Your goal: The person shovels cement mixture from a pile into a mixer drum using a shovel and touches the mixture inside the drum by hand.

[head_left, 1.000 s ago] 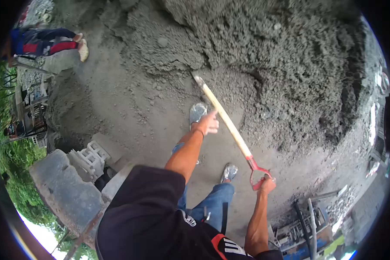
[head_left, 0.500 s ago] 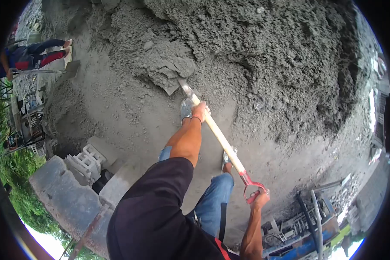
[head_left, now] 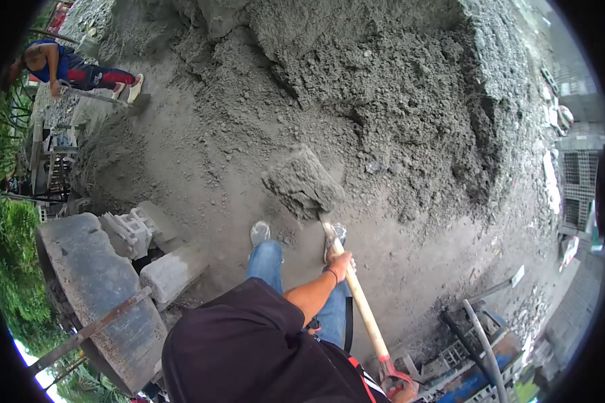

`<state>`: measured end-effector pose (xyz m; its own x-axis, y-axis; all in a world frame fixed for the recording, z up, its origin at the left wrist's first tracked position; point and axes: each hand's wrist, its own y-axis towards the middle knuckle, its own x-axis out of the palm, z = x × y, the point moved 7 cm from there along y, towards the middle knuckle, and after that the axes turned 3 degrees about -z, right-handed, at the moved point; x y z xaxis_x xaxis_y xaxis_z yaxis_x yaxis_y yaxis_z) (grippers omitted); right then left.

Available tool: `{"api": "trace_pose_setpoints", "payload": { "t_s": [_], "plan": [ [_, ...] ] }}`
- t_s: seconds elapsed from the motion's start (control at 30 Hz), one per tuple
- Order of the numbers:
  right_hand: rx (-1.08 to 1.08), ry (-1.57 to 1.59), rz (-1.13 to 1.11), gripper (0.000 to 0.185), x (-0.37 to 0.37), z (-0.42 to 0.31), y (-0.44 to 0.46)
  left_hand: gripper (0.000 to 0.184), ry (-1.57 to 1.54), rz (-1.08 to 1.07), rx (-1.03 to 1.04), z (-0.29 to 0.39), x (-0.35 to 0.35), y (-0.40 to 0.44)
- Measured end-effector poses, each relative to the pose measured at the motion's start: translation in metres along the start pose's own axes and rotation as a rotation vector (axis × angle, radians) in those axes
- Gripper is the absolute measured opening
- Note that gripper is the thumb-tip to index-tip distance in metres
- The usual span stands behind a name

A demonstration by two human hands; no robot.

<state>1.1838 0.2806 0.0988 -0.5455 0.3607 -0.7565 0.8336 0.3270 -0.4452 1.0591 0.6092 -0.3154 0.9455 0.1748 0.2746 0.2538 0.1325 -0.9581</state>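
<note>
Shovel (head_left: 362, 301), shaft (head_left: 371, 324) within the closed left hand (head_left: 341, 264), loaded end (head_left: 305, 183) beyond it, red grip (head_left: 387, 368) in the right hand (head_left: 404, 393).

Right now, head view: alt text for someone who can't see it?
Shovel loaded with grey material, the wearer's left grip on its shaft, right grip on its red handle. A grey pile lies ahead; another person holds a tool at upper left.

Grey, dusty ground (head_left: 423, 269) spreads under even daylight, with leafy green foliage (head_left: 17, 262) along the left edge, a patch of bright sky (head_left: 54, 391) at the lower left, and a grey wall (head_left: 590, 136) with latticed openings (head_left: 580, 168) at the right.
</note>
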Motion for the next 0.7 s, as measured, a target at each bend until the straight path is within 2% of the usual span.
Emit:
{"api": "trace_pose_setpoints", "payload": {
  "t_s": [0.07,0.17,0.33,0.37,0.43,0.47,0.5,0.53,0.57,0.63,0.7],
  "plan": [
    [0.148,0.061,0.159,0.024,-0.027,0.032,-0.032,0.016,0.001,0.024,-0.062,-0.035,-0.003,-0.025],
    [0.159,0.048,0.243,0.023,-0.053,0.038,-0.076,0.018,-0.028,-0.011,-0.114,-0.067,-0.022,-0.053],
    [-0.200,-0.043,0.300,0.027,-0.025,-0.002,-0.118,0.018,-0.172,-0.105,-0.041,-0.039,-0.083,-0.081],
    [-0.288,-0.034,0.303,0.028,-0.010,-0.011,-0.120,0.018,-0.193,-0.103,0.002,-0.012,-0.101,-0.092],
    [-0.191,0.123,0.196,0.027,0.020,-0.009,-0.113,0.019,-0.297,-0.139,0.110,0.047,-0.136,-0.126],
    [-0.061,0.252,0.098,0.028,0.044,-0.012,-0.106,0.020,-0.234,0.049,0.203,0.092,-0.154,-0.162],
    [0.069,0.367,-0.020,0.028,0.071,-0.022,-0.100,0.020,-0.270,0.068,0.271,0.131,-0.175,-0.187],
    [0.318,0.445,-0.063,0.026,0.099,-0.072,-0.106,0.021,-0.307,0.091,0.372,0.171,-0.199,-0.212],
    [0.257,0.445,-0.142,0.026,0.131,-0.064,-0.088,0.022,-0.354,0.116,0.476,0.208,-0.227,-0.245],
    [0.111,0.871,-0.249,0.008,0.205,-0.055,-0.045,0.023,-0.439,0.081,0.758,0.286,-0.285,-0.311],
    [0.076,0.747,-0.357,0.016,0.254,-0.145,-0.066,0.021,-0.494,0.096,0.981,0.357,-0.343,-0.392]
  ]
}}
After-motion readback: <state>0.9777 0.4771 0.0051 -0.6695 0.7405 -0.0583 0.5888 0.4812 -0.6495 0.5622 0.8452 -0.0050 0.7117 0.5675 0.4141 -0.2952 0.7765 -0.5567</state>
